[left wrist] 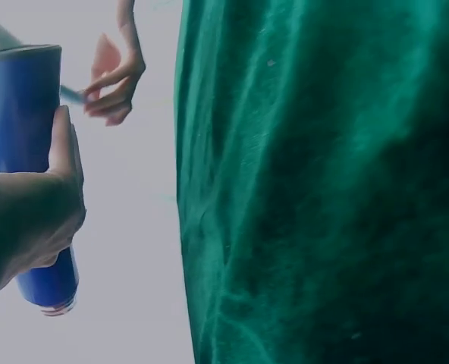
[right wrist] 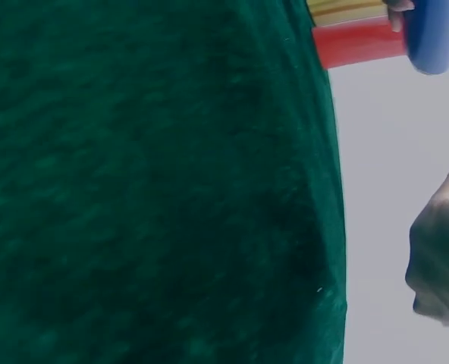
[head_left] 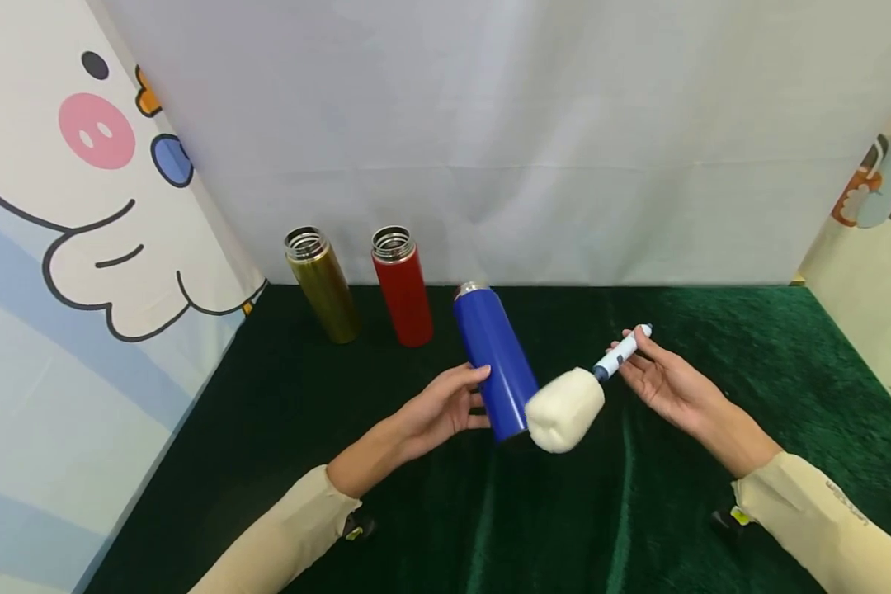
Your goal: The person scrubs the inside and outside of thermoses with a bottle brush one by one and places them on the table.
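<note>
My left hand [head_left: 441, 410] grips a blue vacuum flask [head_left: 493, 351] around its lower half. The flask is tilted, its lidless steel mouth pointing up and away; the left wrist view shows the flask [left wrist: 20, 114] with the hand [left wrist: 39, 216] around it. With thumb and fingers, my right hand [head_left: 671, 388] holds a bottle brush by its pale handle [head_left: 618, 355]. The brush's white sponge head [head_left: 564, 411] points down and left, overlapping the flask's base edge in the head view. Only part of the right hand [right wrist: 441, 265] shows in the right wrist view.
A gold flask [head_left: 322, 293] and a red flask [head_left: 403, 293], both lidless, stand upright at the back left. Dark green cloth [head_left: 431, 528] covers the table. A pale curtain [head_left: 535, 148] hangs behind, and a cartoon-printed panel [head_left: 37, 272] borders the left side.
</note>
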`<state>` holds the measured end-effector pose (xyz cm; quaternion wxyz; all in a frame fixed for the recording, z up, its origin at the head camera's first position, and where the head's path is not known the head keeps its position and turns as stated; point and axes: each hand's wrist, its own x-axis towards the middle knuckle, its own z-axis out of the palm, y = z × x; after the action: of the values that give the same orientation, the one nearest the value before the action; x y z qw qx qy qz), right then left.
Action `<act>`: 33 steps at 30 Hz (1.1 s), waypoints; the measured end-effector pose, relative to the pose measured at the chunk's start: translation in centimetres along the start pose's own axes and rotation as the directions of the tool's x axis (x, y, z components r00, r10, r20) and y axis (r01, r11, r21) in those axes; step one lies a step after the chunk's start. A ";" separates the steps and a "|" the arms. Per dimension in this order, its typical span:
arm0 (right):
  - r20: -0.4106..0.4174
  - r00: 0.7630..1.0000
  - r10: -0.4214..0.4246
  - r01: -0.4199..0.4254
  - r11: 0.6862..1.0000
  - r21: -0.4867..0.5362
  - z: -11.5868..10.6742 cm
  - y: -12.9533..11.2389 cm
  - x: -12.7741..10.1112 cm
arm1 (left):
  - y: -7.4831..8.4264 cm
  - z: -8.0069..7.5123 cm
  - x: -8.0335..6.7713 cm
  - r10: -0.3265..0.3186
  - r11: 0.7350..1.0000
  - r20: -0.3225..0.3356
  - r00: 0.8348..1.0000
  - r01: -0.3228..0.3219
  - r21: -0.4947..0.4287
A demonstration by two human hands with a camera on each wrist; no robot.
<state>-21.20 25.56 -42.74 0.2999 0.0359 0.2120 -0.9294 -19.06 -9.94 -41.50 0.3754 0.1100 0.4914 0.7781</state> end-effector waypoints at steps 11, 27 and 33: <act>-0.228 0.965 -0.128 0.181 0.956 0.231 1.0 -0.2 0.1 | -0.8 0.1 -0.6 -0.126 0.965 0.047 0.991 0.112 0.237; -0.135 0.981 -0.138 0.141 0.990 0.015 0.4 -0.2 -0.1 | -0.2 0.2 -0.3 -0.071 0.986 0.018 0.997 0.068 0.155; -0.262 0.952 -0.158 0.220 0.948 0.229 0.8 -0.8 0.0 | -0.8 0.5 -0.6 -0.103 0.978 0.095 0.990 0.084 0.192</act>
<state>-21.57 25.83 -41.75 0.1739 0.1657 0.1276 -0.9623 -17.99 -9.78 -41.86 0.4247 0.1621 0.5468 0.7031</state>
